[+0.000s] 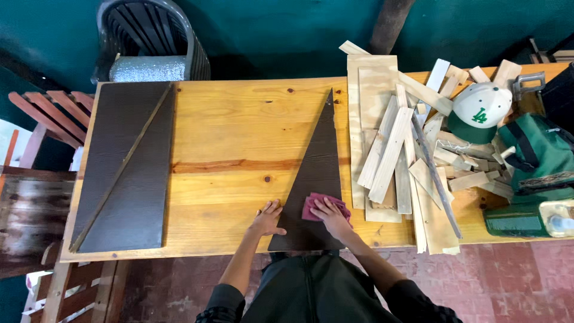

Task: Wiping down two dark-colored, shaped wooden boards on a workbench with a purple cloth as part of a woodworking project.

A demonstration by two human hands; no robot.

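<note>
- Where the head view cuts off at the bottom edge, the person's body and upper arms are lost, and only the forearms and hands show.
- The right hand, at lower centre, presses a maroon cloth onto a dark triangular board; the fingers cover part of the cloth, so whether they grip it or only press on it cannot be told.
- The left hand lies flat and open, fingers spread, at the triangle's lower left edge on the wooden surface.
- The triangle's base corner is hidden by the hand and by the dark clothing.
- At the left of the frame lie two dark panels, fitted into a rectangle.
- At the right, a heap of pale wood offcuts partly buries itself; a white cap sits on it.
- A green bag at the right edge is cut off, its contents unseen.
</note>
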